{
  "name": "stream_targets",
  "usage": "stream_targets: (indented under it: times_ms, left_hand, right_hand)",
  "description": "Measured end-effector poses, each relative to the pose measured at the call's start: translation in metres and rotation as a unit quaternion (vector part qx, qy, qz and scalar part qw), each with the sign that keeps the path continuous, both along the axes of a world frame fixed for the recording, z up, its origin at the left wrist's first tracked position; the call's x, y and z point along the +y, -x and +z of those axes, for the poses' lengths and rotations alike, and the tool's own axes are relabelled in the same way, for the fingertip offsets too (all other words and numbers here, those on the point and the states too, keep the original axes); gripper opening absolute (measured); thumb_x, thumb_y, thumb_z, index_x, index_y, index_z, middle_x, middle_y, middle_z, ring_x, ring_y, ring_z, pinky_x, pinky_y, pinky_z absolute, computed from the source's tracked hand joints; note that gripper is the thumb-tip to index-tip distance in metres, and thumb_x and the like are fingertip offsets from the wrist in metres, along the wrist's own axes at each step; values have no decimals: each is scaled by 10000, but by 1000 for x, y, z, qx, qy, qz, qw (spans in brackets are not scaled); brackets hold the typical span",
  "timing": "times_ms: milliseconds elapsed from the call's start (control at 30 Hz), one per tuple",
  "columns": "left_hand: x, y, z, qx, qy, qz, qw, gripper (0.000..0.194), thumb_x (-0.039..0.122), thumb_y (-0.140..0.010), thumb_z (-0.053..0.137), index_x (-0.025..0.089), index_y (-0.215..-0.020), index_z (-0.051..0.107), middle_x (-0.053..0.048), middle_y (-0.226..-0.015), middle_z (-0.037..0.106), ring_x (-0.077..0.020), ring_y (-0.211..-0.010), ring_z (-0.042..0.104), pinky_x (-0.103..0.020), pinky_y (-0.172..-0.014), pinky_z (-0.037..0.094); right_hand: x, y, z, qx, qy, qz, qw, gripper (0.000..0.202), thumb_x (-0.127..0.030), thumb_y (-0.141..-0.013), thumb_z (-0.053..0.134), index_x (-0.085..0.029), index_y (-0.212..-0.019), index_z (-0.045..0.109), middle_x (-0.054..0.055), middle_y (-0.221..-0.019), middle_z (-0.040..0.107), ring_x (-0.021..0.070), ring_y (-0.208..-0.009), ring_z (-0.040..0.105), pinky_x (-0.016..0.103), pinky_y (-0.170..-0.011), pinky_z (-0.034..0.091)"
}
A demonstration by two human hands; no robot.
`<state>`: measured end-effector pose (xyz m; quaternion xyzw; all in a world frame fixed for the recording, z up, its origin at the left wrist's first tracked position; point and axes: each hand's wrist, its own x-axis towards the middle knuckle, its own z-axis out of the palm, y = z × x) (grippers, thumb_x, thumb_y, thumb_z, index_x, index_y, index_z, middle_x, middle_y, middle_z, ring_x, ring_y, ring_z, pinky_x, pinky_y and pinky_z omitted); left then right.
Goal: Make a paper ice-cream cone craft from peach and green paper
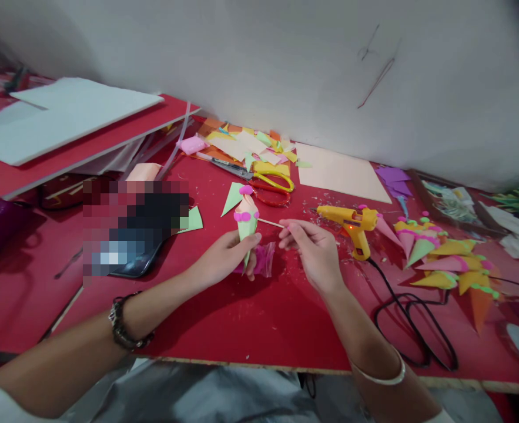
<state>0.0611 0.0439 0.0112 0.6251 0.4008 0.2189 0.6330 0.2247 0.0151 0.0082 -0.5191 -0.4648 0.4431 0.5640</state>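
Observation:
Between the thumb and fingers of my left hand (237,252) stands a small paper cone figure (245,226), pale green below, peach on top, with pink balls around its middle and a pink tip. My right hand (310,249) pinches a thin pale stick (271,223), whose far end reaches the pink balls at the cone's right side. Whether the stick's end touches or carries a ball is too small to tell. Beneath my left hand lies a clear packet with pink contents (263,261). A green paper piece (231,198) lies just behind the cone.
Yellow-handled scissors (259,175) and paper scraps (259,147) lie at the back. On the right are a yellow glue gun (350,223), its black cord (400,317) and several finished cones (453,264). A dark phone (138,261) lies left; white sheets (74,117) rest on a raised board.

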Motion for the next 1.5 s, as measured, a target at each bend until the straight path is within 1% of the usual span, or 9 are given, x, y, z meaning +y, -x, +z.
stream_targets:
  times_ms: [133,300,400,567,733,967,1167,1333,1500]
  left_hand:
    - [0,0,-3,-8,2,-1,1000,462,416,-841,340,146,-498,490,14,-426,519,-106,-454,544,-205,-542,402]
    - [-2,-2,-3,6,-16,-2,1000,423,410,-844,345,146,-540,475,28,-424,512,-98,-454,523,-197,-521,394]
    - [-5,-4,-2,10,-21,-10,1000,395,400,-844,350,149,-562,465,36,-432,508,-90,-443,504,-190,-493,375]
    - [-12,-5,-3,18,-47,-33,998,405,386,-849,348,147,-538,451,34,-428,501,-79,-444,487,-185,-505,365]
    - [-17,-5,-5,5,-51,-52,997,383,372,-855,340,147,-564,444,37,-433,491,-78,-445,483,-183,-502,367]
    - [-15,-6,-5,-4,-46,-72,996,391,318,-857,347,137,-527,451,27,-432,491,-65,-429,463,-164,-466,353]
    - [-16,-6,-5,-37,-28,-99,994,366,314,-859,344,137,-558,453,27,-444,490,-62,-429,451,-162,-455,347]
    - [-15,-6,-6,-46,-40,-98,993,354,313,-857,342,140,-568,450,29,-443,485,-70,-443,461,-179,-493,364]
    - [-13,-6,-6,-35,-54,-113,992,354,310,-853,345,141,-560,449,26,-452,489,-72,-458,461,-179,-503,361]
  right_hand:
    - [-2,2,5,-62,-18,5,998,94,-243,-745,569,-201,-761,652,-33,-602,586,58,-485,523,184,-498,450]
    - [-4,10,5,-59,-55,10,997,173,-189,-747,566,-215,-907,627,10,-874,637,114,-740,622,245,-702,499]
    - [-8,17,6,-78,-100,7,992,174,-174,-762,549,-228,-916,610,14,-900,628,131,-804,614,275,-740,495]
    - [-13,20,11,-209,-205,-30,956,141,-131,-730,586,-232,-809,643,2,-849,581,124,-812,567,262,-735,468]
    - [-15,19,13,-252,-219,-43,942,204,-141,-727,595,-277,-865,658,-4,-832,510,113,-772,522,253,-683,453]
    - [-13,20,12,-211,-185,-35,959,192,-150,-734,587,-284,-848,664,6,-892,481,132,-854,507,284,-752,443]
    - [-11,20,10,-122,-137,-4,983,102,-189,-735,586,-259,-776,648,10,-943,474,146,-928,492,303,-810,433]
    - [-8,22,5,9,-91,38,995,234,-196,-714,600,-263,-929,534,9,-999,495,141,-981,488,292,-851,425]
    - [-6,20,1,116,4,146,982,397,-262,-731,593,-288,-1102,453,26,-1099,526,158,-1017,507,329,-881,419]
